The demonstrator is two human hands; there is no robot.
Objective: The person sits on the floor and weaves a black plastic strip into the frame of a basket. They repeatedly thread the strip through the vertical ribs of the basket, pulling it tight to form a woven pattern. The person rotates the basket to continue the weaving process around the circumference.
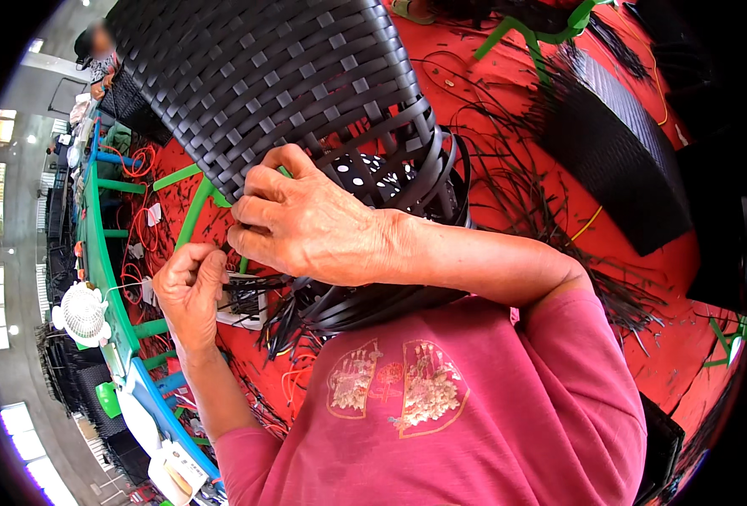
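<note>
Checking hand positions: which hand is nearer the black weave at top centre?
Right. The right hand is at the lower edge of the black weave, overlapping it in view; the left hand is lower and farther left, with a gap showing.

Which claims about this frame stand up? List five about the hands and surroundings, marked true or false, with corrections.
1. The bare right hand is at the lower edge of the glossy black woven plastic-strip piece. True.
2. The bare left hand lies flat with fingers spread. False: its fingers are curled.
3. A white round-caged fan shows at the picture's left. True.
4. The floor is green. False: it is red, strewn with dark strips.
5. The reddish-pink fabric shirt is plain. False: a pale design decorates its chest.
</note>
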